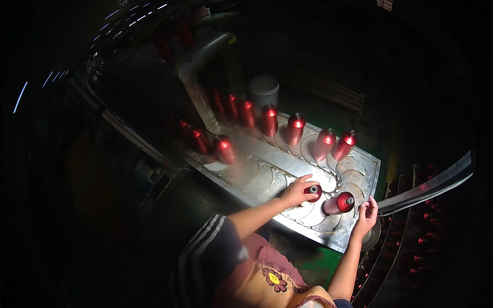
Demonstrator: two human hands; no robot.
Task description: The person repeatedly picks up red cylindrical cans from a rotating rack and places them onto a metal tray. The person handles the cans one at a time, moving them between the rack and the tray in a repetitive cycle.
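My left hand point(296, 193) is closed around the side of a red metal bottle point(318, 195) that stands on the metal conveyor table point(287, 160). Another red bottle point(338, 204), pinkish on its lower body and tilted toward the right, is just right of it, apart from both hands. Beyond it, at the table's right edge, is my right hand point(366, 218). Its fingers are curled up with their tips close together; what they hold, if anything, is too small to make out.
Several red bottles point(295, 129) line the table's far side, and others point(223, 149) stand at its left. A grey lidded bucket point(264, 90) is behind. A curved metal rail point(431, 186) runs off to the right, above racks with many red bottles point(422, 240).
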